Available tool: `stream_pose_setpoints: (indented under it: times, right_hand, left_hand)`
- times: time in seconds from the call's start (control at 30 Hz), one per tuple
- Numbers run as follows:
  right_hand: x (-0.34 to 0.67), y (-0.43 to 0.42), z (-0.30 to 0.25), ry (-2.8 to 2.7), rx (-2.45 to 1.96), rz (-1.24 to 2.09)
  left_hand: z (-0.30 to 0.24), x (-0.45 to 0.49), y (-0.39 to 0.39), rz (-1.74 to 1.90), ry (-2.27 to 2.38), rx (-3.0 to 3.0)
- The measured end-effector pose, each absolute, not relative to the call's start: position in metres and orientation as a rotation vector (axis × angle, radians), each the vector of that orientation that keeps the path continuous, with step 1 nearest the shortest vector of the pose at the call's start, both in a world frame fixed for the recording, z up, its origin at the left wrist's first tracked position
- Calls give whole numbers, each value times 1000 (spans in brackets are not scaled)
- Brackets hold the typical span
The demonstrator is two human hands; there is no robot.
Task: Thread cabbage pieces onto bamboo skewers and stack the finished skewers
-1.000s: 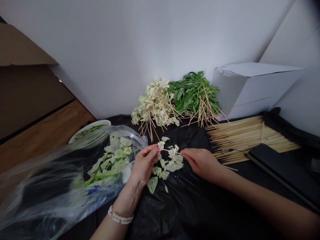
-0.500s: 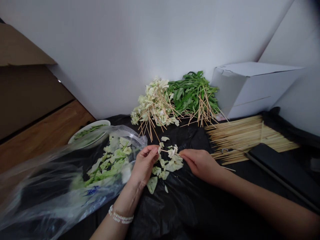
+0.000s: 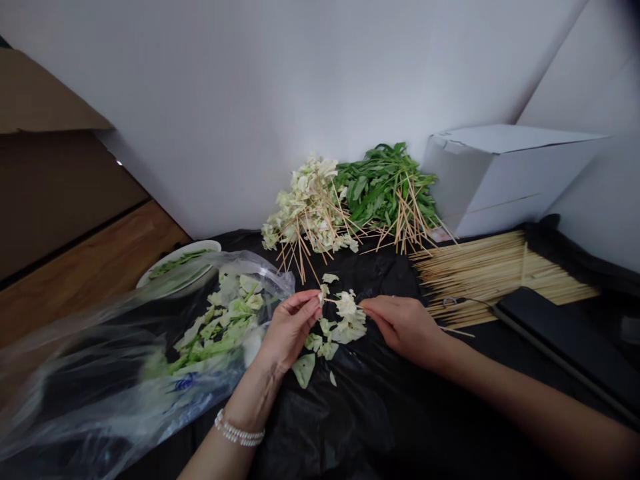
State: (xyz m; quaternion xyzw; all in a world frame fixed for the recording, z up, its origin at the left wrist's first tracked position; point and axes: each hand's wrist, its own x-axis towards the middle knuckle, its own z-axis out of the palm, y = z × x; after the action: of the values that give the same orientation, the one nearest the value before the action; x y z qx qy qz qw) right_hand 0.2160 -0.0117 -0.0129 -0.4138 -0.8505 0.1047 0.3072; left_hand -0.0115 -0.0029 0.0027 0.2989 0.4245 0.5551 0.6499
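My right hand is closed round a thin wooden skewer that points left and carries some pale cabbage pieces. At its left tip, the fingers of my left hand pinch a small piece of cabbage against the stick. Beneath and between both hands, loose cabbage leaves lie on the black plastic sheet. Just left of my left hand, a clear plastic bag lies with more torn cabbage in it.
Against the wall rest a heap of skewered cabbage and skewered green leaves. Bare skewers lie at right beside a dark flat case. A white box, a plate of greens and a cardboard box stand around.
My left hand has shifted slightly right along the skewer, bringing the pinched cabbage piece with it. The right hand stays nearly where it was.
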Motion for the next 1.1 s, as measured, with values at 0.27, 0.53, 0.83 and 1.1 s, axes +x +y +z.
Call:
stream_pose_setpoints:
  times: [0.27,0.53,0.83,1.1]
  right_hand:
    - [214,-12,-1,-2230,-1062,674]
    - [216,-10,-9,-2230,-1008,501]
    - [212,-14,-7,-2285,-1050,661]
    - [211,-14,-10,-2327,-1032,450]
  left_hand:
    - [1,-10,-4,1231,958,725]
    - [1,-10,-5,1195,929,717]
    - [3,-5,-8,1133,917,775]
    - [2,0,-12,1130,969,881]
